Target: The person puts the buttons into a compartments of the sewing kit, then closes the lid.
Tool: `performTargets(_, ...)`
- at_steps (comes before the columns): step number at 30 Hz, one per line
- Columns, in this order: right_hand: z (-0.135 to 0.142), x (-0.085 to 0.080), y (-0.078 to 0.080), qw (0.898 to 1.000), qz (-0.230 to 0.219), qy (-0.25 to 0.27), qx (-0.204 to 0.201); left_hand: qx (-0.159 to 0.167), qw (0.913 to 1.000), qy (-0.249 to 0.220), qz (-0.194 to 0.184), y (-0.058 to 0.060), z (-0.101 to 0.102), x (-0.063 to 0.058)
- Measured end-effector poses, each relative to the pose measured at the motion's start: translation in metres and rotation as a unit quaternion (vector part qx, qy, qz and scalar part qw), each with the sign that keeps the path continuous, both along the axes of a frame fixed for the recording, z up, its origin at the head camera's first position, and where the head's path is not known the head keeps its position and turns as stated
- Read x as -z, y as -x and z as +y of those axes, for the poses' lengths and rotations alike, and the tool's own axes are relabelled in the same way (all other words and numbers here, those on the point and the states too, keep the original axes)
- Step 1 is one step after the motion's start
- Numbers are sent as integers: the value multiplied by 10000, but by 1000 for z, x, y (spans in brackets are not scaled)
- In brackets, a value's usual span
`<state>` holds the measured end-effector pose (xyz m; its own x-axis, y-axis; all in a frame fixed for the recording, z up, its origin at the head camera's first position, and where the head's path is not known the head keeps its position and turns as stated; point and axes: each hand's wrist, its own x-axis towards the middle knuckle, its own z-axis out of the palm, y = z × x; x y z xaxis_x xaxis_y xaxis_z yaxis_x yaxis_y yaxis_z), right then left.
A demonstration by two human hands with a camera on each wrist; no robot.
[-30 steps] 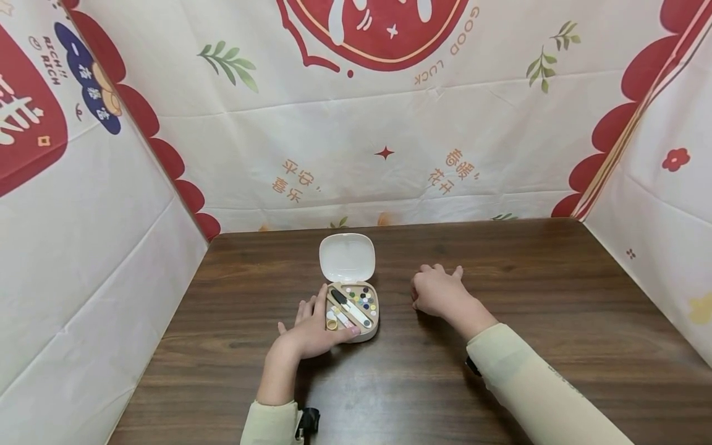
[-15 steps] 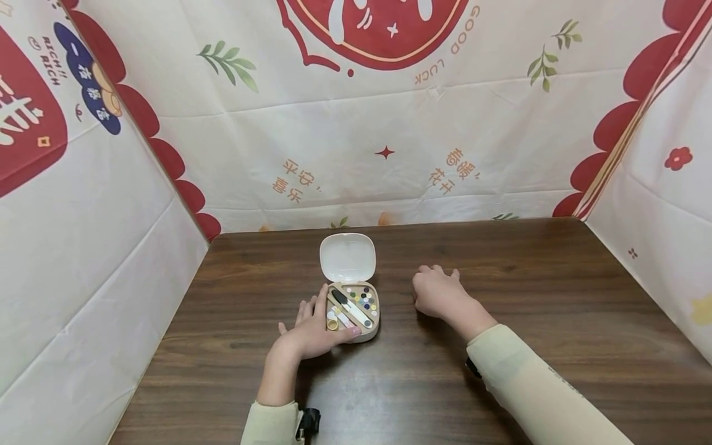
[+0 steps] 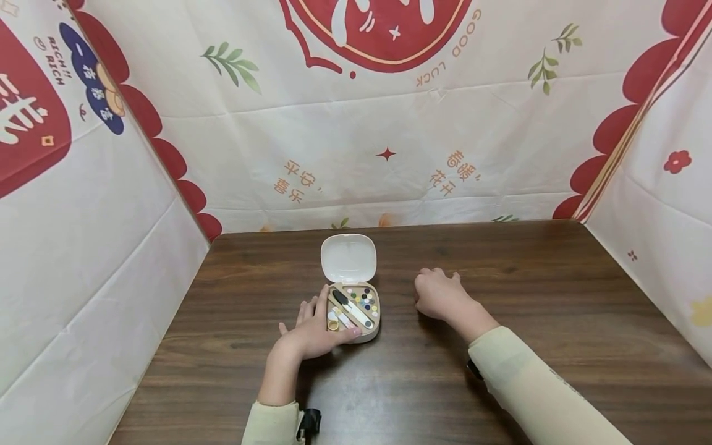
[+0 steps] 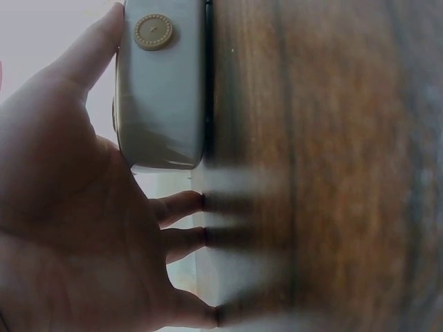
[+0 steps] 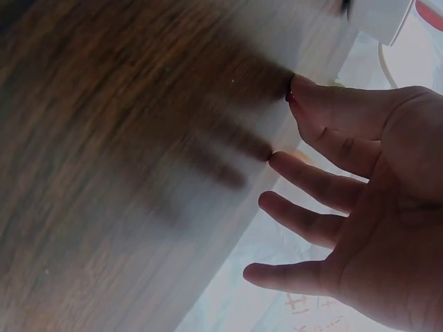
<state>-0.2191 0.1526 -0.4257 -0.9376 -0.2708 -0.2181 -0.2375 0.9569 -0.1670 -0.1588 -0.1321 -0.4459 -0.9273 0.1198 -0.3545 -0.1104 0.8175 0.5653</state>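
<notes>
In the head view, a small sewing box (image 3: 369,337) stands on the table with its white lid (image 3: 348,258) raised at the back. Inside lie several coloured buttons (image 3: 365,300), a black-and-white slim tool (image 3: 353,309) set diagonally, and a gold ring-like piece (image 3: 333,325). My left hand (image 3: 307,337) rests against the box's left front corner, thumb along the front rim and index finger on the left side, both nearly straight. To the right of the box, my right hand (image 3: 439,295) is down at the table. Its thumb and index fingertips pinch a tiny dark red thing (image 5: 289,95), mostly hidden.
The dark wooden table (image 3: 528,272) runs back to a printed white cloth (image 3: 356,142), with cloth walls at the left and right. A round button-like stud (image 4: 153,32) marks the box's side in the left wrist view.
Both hands and the box stay nearly where they were. My right hand's fingers have drawn slightly closer together over the past second.
</notes>
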Motion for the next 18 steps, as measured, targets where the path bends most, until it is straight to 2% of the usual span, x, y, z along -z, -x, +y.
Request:
performTargets(3, 1, 1, 0, 9999, 92, -93, 22, 4, 10000, -22, 30, -3, 2, -5)
performTargets(8, 3, 2, -1, 9997, 209, -140, 50, 2, 10000, -23, 27, -4, 4, -8)
performTargets(15, 4, -1, 0, 9999, 109, 55, 34, -34, 10000, -46, 1, 3, 0, 5)
performTargets(18, 4, -3, -1, 9999, 101, 56, 34, -35, 9999, -71, 61, 2, -1, 4)
